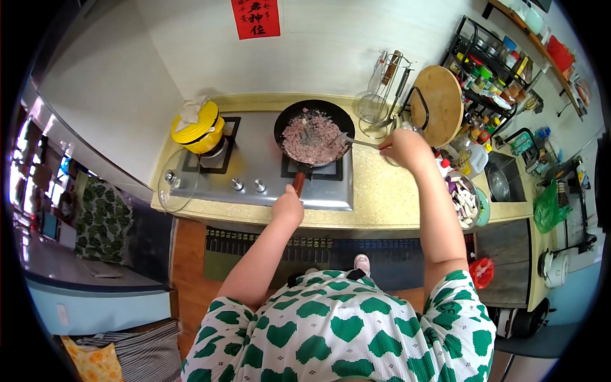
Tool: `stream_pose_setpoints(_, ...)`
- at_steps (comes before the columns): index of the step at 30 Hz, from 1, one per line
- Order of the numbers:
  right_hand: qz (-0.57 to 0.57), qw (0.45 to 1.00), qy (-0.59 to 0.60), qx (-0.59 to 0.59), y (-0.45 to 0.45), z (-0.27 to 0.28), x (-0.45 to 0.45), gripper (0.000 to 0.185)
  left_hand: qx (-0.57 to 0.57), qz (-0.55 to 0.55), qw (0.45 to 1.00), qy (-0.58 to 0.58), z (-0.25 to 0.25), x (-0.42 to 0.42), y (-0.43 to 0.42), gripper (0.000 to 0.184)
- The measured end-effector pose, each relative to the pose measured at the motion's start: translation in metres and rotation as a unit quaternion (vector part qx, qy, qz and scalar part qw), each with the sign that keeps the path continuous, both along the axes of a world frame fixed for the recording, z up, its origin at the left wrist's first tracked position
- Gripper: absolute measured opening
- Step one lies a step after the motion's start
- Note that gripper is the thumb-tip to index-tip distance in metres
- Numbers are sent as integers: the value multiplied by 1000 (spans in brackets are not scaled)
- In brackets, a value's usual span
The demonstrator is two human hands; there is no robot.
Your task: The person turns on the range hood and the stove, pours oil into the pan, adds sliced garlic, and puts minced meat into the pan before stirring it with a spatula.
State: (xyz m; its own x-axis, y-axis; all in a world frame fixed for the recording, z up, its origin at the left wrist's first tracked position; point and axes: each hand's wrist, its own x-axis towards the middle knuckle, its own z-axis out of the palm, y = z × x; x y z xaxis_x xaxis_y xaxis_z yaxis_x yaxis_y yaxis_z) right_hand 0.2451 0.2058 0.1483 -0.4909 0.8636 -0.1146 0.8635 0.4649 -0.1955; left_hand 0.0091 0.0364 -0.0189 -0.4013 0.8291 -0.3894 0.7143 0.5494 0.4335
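Observation:
A black frying pan [284, 122] stands on the right burner of the steel gas stove [254, 159]. Minced meat [310, 137], mostly pink with some greyish parts, is spread across its bottom. My left hand [288, 209] is closed around the pan's reddish-brown handle [298, 183]. In my right hand [407, 150] is a metal spatula [361, 141], gripped by its handle. Its blade rests in the meat at the pan's right side.
A yellow pot [198, 129] with a cloth on its lid sits on the left burner. A glass lid [178, 181] leans at the stove's left edge. Right of the stove are a utensil rack [382, 95], a round cutting board [438, 105] and a bowl of cut vegetables [464, 200].

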Motion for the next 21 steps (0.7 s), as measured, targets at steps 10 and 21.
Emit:
stream_pose_setpoints(10,-8,999,43,-29,22,-58,-42,19,-1,-8,1000,6,-1,-2,-2,38)
stream_pose_setpoints(21,-55,983,174,-14,18,-154,-46,27,17,-6,1000,5,-9,-4,-1,39)
